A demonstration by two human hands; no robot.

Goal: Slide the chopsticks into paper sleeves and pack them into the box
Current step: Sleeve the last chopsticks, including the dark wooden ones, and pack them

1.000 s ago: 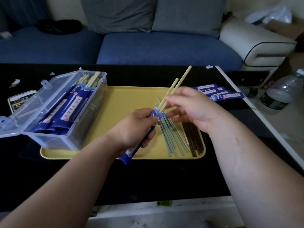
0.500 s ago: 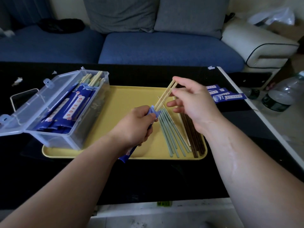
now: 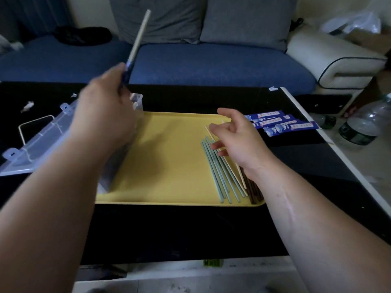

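Observation:
My left hand grips a blue paper sleeve with pale chopsticks sticking up out of it, raised and blurred above the clear plastic box, which it mostly hides. The box's open lid lies to the left. My right hand hovers with loosely curled fingers over loose chopsticks on the yellow tray: several green ones, a pale one and brown ones partly under my wrist. Several empty blue sleeves lie to the right of the tray.
The tray sits on a black table with a white right edge. A phone lies at the left behind the lid. Plastic bottles stand on the floor at the right. A blue sofa is behind.
My left hand has lifted the sleeved chopsticks up and left, over the box. My right hand has let go of them and dropped toward the loose chopsticks on the tray.

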